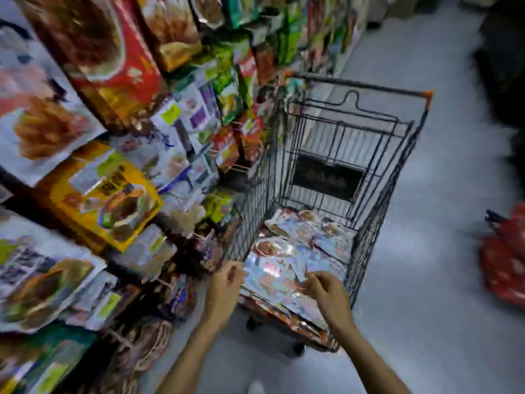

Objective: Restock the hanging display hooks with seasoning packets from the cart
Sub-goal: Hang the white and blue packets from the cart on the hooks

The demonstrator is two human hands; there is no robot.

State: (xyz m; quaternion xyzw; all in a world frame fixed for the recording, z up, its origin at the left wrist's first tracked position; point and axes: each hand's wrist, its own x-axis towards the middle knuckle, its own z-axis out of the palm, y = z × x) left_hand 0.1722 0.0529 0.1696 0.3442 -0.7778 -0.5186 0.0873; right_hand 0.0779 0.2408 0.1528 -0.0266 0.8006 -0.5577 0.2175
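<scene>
Much remains: seasoning packets (287, 248) heap the cart (355, 84) at one o'clock; left hand (225, 284) and right hand (328, 297) reach in, grip too blurred to tell.

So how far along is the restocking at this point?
Done: the hanging display looks mostly full. In hand: left hand and right hand reach the seasoning packets in the cart, grip too blurred to tell. Left: that whole pile to hang.

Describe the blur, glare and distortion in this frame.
Head view: heavy motion blur throughout, worst on the hanging packets at left; the wide-angle lens bows the cart; glare glints off the foil packets in the cart; the left hand and right hand are soft, grips unreadable.
</scene>
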